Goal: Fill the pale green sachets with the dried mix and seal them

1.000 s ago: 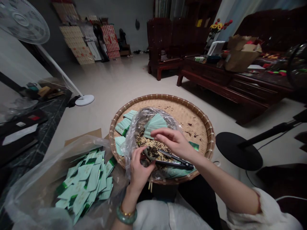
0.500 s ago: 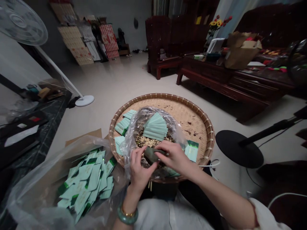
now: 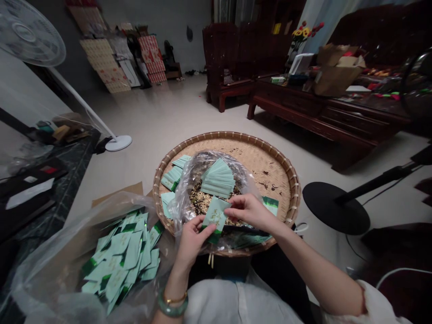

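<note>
Both hands hold one small pale green packet [image 3: 214, 216] over a round woven tray [image 3: 270, 153] on my lap. My left hand [image 3: 191, 240] grips the packet's lower left edge, fingers closed on it. My right hand [image 3: 249, 209] pinches its upper right corner. Just behind the packet, a clear plastic bag [image 3: 195, 173] in the tray holds loose dried bits and a fanned stack of green packets [image 3: 218, 179]. More green packets [image 3: 173, 176] lie on the tray's left side.
A large plastic bag [image 3: 50, 252] with several filled green packets [image 3: 121, 256] lies at my left. A white standing fan [image 3: 114, 142] is at the left, a black fan base [image 3: 335, 208] at the right. Dark wooden furniture [image 3: 303, 103] lines the far right.
The dark scoop and tongs that my hands worked over the bag are gone from them. Both hands came together and now hold up a green packet.
</note>
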Demonstrator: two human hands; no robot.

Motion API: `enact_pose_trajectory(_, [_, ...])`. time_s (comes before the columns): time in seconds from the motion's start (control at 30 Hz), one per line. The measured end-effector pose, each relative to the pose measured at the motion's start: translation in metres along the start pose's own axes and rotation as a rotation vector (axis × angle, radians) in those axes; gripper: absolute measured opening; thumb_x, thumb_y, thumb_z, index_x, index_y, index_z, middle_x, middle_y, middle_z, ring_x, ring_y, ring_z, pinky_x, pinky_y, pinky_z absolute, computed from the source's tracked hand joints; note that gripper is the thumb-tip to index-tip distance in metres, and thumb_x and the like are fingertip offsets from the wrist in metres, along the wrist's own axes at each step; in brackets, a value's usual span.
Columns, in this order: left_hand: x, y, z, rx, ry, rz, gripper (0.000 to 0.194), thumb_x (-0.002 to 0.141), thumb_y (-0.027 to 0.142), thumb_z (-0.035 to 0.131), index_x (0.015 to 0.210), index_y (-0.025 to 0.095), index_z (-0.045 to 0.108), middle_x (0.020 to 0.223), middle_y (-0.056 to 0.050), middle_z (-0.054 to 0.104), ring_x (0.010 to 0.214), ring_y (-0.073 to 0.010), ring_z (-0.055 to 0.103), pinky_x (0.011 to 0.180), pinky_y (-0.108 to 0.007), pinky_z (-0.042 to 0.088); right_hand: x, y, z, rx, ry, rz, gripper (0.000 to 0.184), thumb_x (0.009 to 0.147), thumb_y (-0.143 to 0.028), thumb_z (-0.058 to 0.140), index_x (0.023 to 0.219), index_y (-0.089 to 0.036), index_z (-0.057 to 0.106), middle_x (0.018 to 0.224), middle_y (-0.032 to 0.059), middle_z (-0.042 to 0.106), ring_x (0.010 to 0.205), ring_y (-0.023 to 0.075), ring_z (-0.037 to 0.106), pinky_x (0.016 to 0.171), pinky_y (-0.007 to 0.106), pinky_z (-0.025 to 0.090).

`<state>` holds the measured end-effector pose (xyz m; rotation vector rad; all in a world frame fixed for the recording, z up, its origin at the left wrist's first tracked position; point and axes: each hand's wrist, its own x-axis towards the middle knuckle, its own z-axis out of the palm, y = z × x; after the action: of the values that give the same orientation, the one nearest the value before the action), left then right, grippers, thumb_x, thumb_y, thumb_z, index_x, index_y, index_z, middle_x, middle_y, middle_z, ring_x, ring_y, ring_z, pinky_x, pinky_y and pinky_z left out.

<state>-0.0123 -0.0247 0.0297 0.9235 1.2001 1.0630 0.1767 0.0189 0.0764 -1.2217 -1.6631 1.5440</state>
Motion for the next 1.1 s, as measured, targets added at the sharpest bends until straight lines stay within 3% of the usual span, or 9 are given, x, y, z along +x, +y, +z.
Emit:
enact_pose_trajectory(0.13, [0.0, 0.005, 0.002, -0.069, 0.021, -0.043, 0.04, 0.06, 0.043, 0.077, 0.085, 0.012, 0.07, 0.069, -0.004, 0.072, 0.061, -0.0161, 0.065, 0.057, -0.023, 0.051, 0.001, 0.003, 0.0, 0.014, -0.059, 0.014, 0.027, 0.072, -0.039, 0.066, 0.063, -0.014, 0.06, 0.052, -0.0022, 0.056, 0.047, 0.0084, 0.049, 0.047, 0.02, 0.037])
enact_pose_trajectory(0.33, [0.0, 0.003, 0.007, -0.151, 0.044, -0.055, 0.034, 0.062, 0.04, 0.078, 0.079, 0.012, 0.069, 0.065, -0.003, 0.071, 0.057, -0.0148, 0.065, 0.056, -0.022, 0.051, 0.004, 0.01, 0.004, 0.01, 0.022, -0.048, 0.039, 0.077, -0.047, 0.06, 0.058, -0.013, 0.059, 0.05, -0.002, 0.052, 0.046, 0.0073, 0.043, 0.044, 0.019, 0.031])
enact_pose_trajectory(0.5, [-0.005, 0.002, 0.009, -0.154, -0.115, -0.151, 0.041, 0.06, 0.036, 0.08, 0.091, 0.012, 0.067, 0.075, -0.006, 0.073, 0.059, -0.0185, 0.068, 0.056, -0.027, 0.053, 0.006, 0.016, 0.008, 0.035, 0.033, -0.059, 0.041, 0.077, -0.051, 0.061, 0.062, -0.013, 0.064, 0.048, -0.0026, 0.052, 0.045, 0.0079, 0.042, 0.045, 0.021, 0.032])
enact_pose_trajectory(0.57, [-0.005, 0.003, 0.01, -0.143, -0.124, -0.182, 0.041, 0.057, 0.034, 0.082, 0.088, 0.011, 0.067, 0.077, -0.007, 0.073, 0.06, -0.0195, 0.069, 0.057, -0.029, 0.055, 0.006, 0.02, 0.007, 0.027, 0.052, -0.062, 0.042, 0.081, -0.052, 0.055, 0.068, -0.013, 0.066, 0.052, -0.0013, 0.055, 0.048, 0.0099, 0.047, 0.046, 0.021, 0.036])
enact_pose_trajectory(0.67, [-0.004, 0.003, 0.01, -0.194, -0.023, -0.161, 0.044, 0.055, 0.035, 0.083, 0.088, 0.01, 0.067, 0.077, -0.008, 0.073, 0.062, -0.0198, 0.069, 0.061, -0.029, 0.055, 0.0, 0.028, 0.003, -0.173, 0.134, -0.121, 0.035, 0.088, -0.045, 0.049, 0.092, -0.015, 0.067, 0.079, 0.0045, 0.066, 0.071, 0.0162, 0.059, 0.063, 0.026, 0.046])
enact_pose_trajectory(0.73, [-0.002, 0.004, 0.008, -0.234, 0.035, -0.15, 0.047, 0.054, 0.037, 0.083, 0.09, 0.01, 0.067, 0.079, -0.009, 0.073, 0.063, -0.0202, 0.07, 0.059, -0.029, 0.056, -0.007, 0.035, 0.002, -0.442, 0.15, -0.149, 0.033, 0.084, -0.037, 0.059, 0.11, -0.018, 0.062, 0.1, 0.0085, 0.065, 0.091, 0.0213, 0.06, 0.079, 0.032, 0.047])
enact_pose_trajectory(0.87, [0.0, 0.004, 0.005, -0.272, 0.074, -0.156, 0.049, 0.054, 0.038, 0.083, 0.091, 0.01, 0.066, 0.084, -0.01, 0.073, 0.067, -0.0218, 0.07, 0.058, -0.029, 0.056, -0.019, 0.052, 0.011, -0.909, 0.1, -0.042, 0.058, 0.072, -0.022, 0.07, 0.126, -0.015, 0.052, 0.111, 0.015, 0.059, 0.102, 0.0292, 0.055, 0.086, 0.04, 0.044])
enact_pose_trajectory(0.97, [-0.001, 0.005, 0.004, -0.3, 0.078, -0.164, 0.049, 0.056, 0.037, 0.082, 0.094, 0.011, 0.065, 0.089, -0.01, 0.073, 0.07, -0.0222, 0.071, 0.059, -0.029, 0.056, -0.02, 0.061, 0.017, -0.977, 0.105, 0.013, 0.055, 0.073, -0.021, 0.067, 0.125, -0.011, 0.052, 0.112, 0.0172, 0.059, 0.102, 0.0307, 0.055, 0.086, 0.04, 0.044])
enact_pose_trajectory(1.1, [-0.003, 0.004, 0.0, -0.308, 0.068, -0.155, 0.047, 0.058, 0.035, 0.081, 0.094, 0.011, 0.065, 0.09, -0.01, 0.073, 0.072, -0.0222, 0.071, 0.063, -0.03, 0.057, -0.02, 0.064, 0.002, -0.77, 0.125, -0.039, 0.045, 0.075, -0.024, 0.064, 0.119, -0.014, 0.058, 0.108, 0.0142, 0.064, 0.098, 0.0277, 0.059, 0.083, 0.037, 0.046])
